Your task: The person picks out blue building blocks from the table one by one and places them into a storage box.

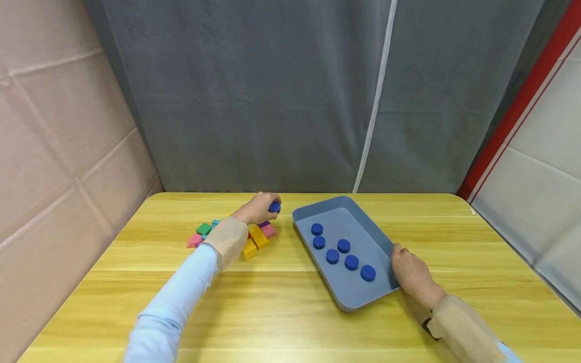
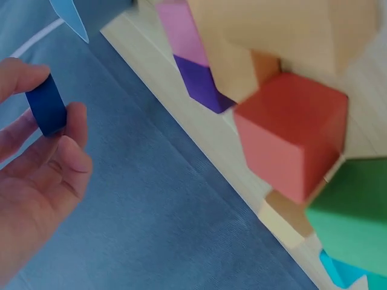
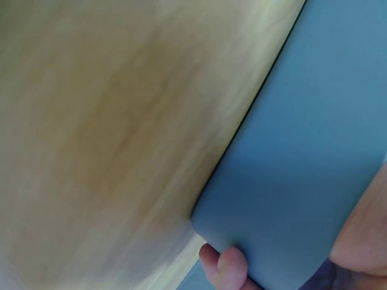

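Between thumb and fingers my left hand (image 1: 259, 207) pinches a blue disc (image 1: 274, 206), held above the far part of the table. In the left wrist view the disc (image 2: 46, 106) is seen edge-on in the fingertips. Under and beside this hand lie coloured blocks, among them a yellow block (image 1: 258, 236), a green block (image 1: 204, 229) and a red cube (image 2: 291, 136). My right hand (image 1: 414, 272) grips the near right corner of a grey-blue tray (image 1: 336, 297). Several blue discs (image 1: 343, 246) lie flat inside the tray.
The wooden table (image 1: 272, 322) ends at a grey curtain (image 1: 254, 111) at the back. A pale padded wall (image 1: 59, 151) stands at the left, and a white panel (image 1: 544, 186) with a red edge stands at the right.
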### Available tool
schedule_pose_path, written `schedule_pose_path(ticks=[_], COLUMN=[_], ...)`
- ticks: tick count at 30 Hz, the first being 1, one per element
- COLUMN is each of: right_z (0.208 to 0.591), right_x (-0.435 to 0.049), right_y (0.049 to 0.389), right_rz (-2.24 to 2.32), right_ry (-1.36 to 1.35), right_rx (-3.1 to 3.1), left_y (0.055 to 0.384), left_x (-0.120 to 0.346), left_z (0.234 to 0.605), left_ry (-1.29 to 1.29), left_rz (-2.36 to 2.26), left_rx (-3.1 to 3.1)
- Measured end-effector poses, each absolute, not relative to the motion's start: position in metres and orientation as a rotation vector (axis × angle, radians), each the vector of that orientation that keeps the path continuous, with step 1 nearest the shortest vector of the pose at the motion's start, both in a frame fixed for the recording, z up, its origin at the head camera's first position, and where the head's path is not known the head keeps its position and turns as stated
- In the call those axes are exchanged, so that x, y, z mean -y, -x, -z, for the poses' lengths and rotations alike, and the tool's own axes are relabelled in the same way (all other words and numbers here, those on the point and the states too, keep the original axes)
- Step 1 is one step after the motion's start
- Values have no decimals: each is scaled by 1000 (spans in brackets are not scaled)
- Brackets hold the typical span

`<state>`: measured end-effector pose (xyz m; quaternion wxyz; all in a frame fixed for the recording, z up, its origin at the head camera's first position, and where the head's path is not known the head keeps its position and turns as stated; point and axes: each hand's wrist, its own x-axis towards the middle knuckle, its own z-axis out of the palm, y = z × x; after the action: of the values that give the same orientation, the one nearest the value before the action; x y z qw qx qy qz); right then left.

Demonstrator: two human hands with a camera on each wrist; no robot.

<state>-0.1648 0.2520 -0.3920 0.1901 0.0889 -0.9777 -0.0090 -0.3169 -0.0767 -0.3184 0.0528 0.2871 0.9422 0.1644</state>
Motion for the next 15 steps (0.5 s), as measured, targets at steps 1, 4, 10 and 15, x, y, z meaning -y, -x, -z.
schedule_pose_path(ticks=[1, 4, 10, 15], right_z=[392, 392, 392, 391], right_x=[-252, -252, -253, -253], right_y=[165, 165, 165, 164], right_rz=[23, 11, 8, 9], right_ry=[-251, -249, -246, -243], right_rx=[2745, 2746, 2747, 2748], left_y=[316, 312, 308, 304], left_x=[75, 72, 63, 55], left_z=[318, 319, 322, 323], left_ry=[-897, -982, -1115, -1149], left_rz=[-504, -507, -486, -494], left_rx=[-2861, -2857, -2851, -2816])
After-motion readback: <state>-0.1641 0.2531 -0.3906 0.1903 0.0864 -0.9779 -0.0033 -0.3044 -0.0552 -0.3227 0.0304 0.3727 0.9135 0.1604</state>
